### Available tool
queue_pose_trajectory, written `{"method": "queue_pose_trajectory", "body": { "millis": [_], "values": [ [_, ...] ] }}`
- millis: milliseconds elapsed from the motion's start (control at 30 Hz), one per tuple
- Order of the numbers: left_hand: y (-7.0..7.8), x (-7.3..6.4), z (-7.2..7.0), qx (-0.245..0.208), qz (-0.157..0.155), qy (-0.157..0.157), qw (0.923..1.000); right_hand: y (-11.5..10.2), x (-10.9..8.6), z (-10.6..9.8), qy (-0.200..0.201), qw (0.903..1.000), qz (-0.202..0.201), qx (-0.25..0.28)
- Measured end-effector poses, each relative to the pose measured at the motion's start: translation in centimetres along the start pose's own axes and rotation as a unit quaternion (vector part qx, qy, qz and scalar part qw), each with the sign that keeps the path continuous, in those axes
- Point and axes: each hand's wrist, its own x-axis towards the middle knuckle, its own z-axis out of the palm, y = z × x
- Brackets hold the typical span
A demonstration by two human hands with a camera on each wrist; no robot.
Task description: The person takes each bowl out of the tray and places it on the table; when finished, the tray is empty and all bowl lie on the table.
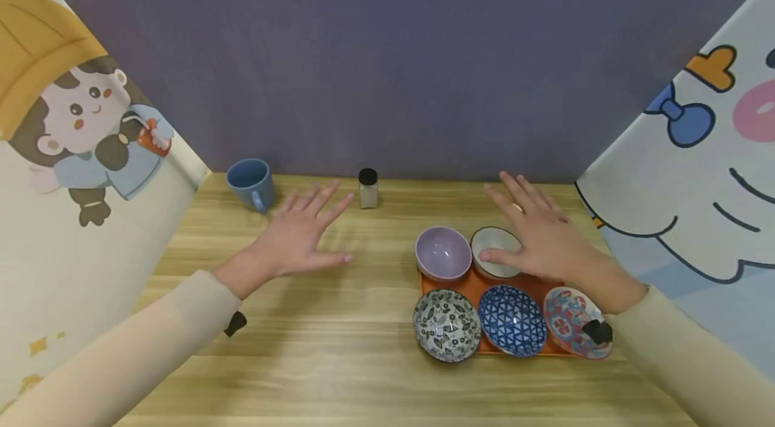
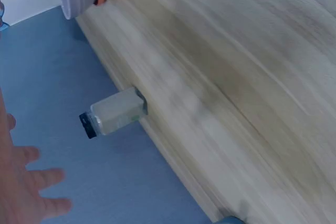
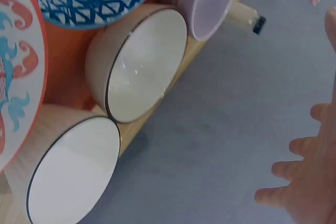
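Note:
My left hand (image 1: 297,232) is held over the left half of the table, palm down with fingers spread, holding nothing. Closest to it are a blue mug (image 1: 250,185) and a small clear jar (image 1: 368,193) with a black lid. My right hand (image 1: 541,235), also spread and holding nothing, hovers over an orange tray (image 1: 535,287) of bowls. Its thumb overlaps a white bowl (image 1: 495,240) in the head view. Another white bowl (image 3: 73,174), dark-rimmed, appears in the right wrist view; the right hand hides it from the head camera.
A purple bowl (image 1: 444,253) occupies the tray's back left. Along the front stand a black-and-white leaf-patterned bowl (image 1: 447,326), a blue triangle-patterned bowl (image 1: 512,321) and a red-and-blue bowl (image 1: 563,323). A grey-blue partition (image 1: 387,64) rises behind the table, with cartoon panels on both sides.

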Motion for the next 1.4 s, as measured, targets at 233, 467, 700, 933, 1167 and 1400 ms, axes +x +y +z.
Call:
{"method": "queue_pose_trajectory", "body": {
  "millis": [233,467,700,933,1167,1400],
  "values": [
    [0.6,1.0,-0.8,-0.028,0.016,0.015,0.9994,1.9,-1.5,-1.8,0.031,0.9983,0.047,0.018],
    [2.1,1.5,-0.4,-0.093,0.003,0.003,0.9957,5.2,-3.8,-2.6,0.050,0.9922,0.083,0.079],
    [3.4,2.3,1.2,-0.195,-0.030,0.018,0.9802,8.9,-6.3,-1.6,0.044,0.9778,0.115,0.170],
    [4.4,3.6,3.2,-0.348,-0.071,0.040,0.9339,12.2,-8.7,0.8,0.022,0.9592,0.132,0.249],
    [4.6,4.7,5.3,-0.464,-0.099,0.024,0.8800,13.7,-10.2,3.5,-0.038,0.9392,0.176,0.292],
    [5.8,5.6,7.3,-0.569,-0.125,-0.018,0.8127,14.6,-11.3,5.9,-0.076,0.9172,0.203,0.334]
  ]
}}
